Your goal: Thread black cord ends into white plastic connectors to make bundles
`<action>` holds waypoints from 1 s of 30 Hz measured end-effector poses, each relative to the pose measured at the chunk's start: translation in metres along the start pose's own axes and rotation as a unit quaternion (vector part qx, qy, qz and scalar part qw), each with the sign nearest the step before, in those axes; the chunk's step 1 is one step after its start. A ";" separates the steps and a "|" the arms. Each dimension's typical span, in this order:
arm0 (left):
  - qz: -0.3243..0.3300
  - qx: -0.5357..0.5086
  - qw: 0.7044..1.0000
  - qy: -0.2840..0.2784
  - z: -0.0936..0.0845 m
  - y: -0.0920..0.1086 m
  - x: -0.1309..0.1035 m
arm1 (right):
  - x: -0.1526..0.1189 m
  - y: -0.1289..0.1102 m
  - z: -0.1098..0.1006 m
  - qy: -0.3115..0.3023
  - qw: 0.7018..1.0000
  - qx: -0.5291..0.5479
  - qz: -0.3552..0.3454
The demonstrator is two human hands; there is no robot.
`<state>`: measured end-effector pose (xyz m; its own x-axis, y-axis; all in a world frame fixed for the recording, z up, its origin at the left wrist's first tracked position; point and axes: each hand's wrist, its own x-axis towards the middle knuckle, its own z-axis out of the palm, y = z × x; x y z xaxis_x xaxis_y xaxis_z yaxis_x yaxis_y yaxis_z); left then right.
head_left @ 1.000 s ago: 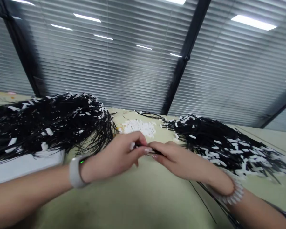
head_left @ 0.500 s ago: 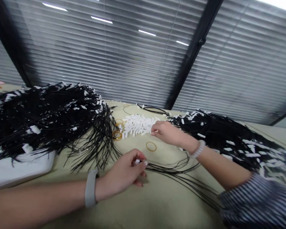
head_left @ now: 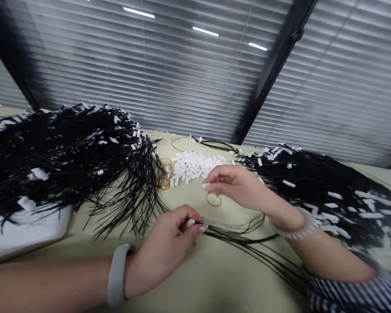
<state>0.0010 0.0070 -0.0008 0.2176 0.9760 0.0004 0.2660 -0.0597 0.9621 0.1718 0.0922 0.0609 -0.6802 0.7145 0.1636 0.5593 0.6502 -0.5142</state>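
Note:
My left hand [head_left: 169, 243] is closed in a pinch around a bundle of thin black cables [head_left: 237, 240], low over the table. A white piece shows between its thumb and forefinger. The cables trail off to the right, under my right forearm. My right hand [head_left: 236, 184] is also pinched, just in front of the pile of small white sleeves [head_left: 195, 165]. At its fingertips is a small white sleeve [head_left: 206, 186], partly covered by the fingers. A yellow rubber band [head_left: 213, 199] lies on the table below this hand.
A large heap of black cables [head_left: 61, 143] with white ends fills the left, partly over a white tray [head_left: 42, 234]. Another cable heap [head_left: 319, 174] lies at right. More rubber bands [head_left: 163, 182] sit beside the sleeves. Window blinds [head_left: 182, 74] stand behind the table [head_left: 228, 278].
My right hand has drawn back from the white sleeve pile, toward me, with a small white piece at its fingertips. My left hand keeps its pinch on the cables. The view has shifted slightly.

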 end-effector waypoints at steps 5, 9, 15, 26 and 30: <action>-0.039 -0.061 0.997 -0.040 0.002 0.001 -0.001 | -0.017 -0.035 -0.007 -0.038 0.991 0.102 -0.077; -0.045 -0.089 0.994 -0.039 0.004 0.001 -0.002 | -0.018 -0.040 -0.007 -0.057 0.994 0.033 -0.087; -0.033 -0.067 0.996 -0.042 0.002 0.003 -0.002 | -0.019 -0.041 -0.002 -0.056 0.995 0.006 -0.085; -0.033 -0.057 0.997 -0.050 0.001 0.004 -0.003 | -0.024 -0.046 0.008 -0.031 0.997 0.069 0.022; 0.031 -0.012 0.999 -0.026 -0.002 0.005 -0.002 | -0.025 -0.044 -0.001 -0.014 1.000 0.026 0.008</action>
<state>0.0000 0.0049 0.0044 0.2817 0.9583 0.0475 0.2273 -0.1148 0.9670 0.1645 0.0456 0.0806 -0.6845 0.7170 0.1319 0.5459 0.6241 -0.5590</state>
